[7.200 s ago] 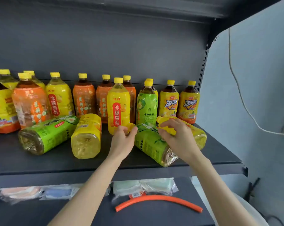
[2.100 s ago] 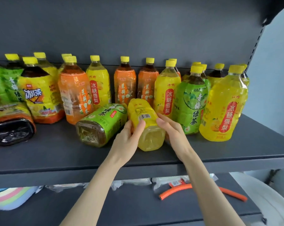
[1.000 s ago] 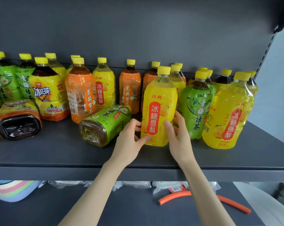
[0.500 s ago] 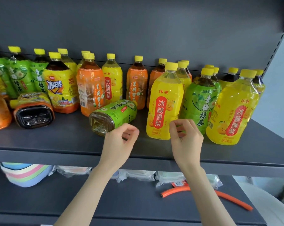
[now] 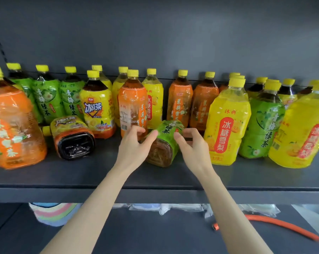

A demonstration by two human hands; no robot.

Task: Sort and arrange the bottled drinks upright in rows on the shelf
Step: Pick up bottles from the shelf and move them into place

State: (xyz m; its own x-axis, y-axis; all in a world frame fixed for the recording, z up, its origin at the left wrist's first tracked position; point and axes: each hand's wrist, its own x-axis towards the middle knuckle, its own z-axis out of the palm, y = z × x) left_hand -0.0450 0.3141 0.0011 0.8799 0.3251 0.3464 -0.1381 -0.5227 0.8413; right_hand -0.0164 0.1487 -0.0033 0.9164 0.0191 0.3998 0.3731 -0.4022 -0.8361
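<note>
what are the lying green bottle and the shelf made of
Green bottle: apparently clear plastic, tea visible through its base, under a glossy printed film label. Shelf: probably painted metal, matte dark grey, with a thin folded front edge.

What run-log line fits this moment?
left hand, right hand: grip green tea bottle | bottle: on its side | next: stand upright

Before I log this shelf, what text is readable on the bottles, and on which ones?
"沐典", "冰糖雪梨": front yellow bottle.
"冰红茶": upright yellow-and-orange bottle.
"青梅绿茶": back-left green bottle.
"梅", "茶": lying green bottle; the rest is hidden.
"茉莉": middle orange bottle; its remaining characters and barcode print are too small.
Lying dark-based bottle: label too distorted to read.
</note>
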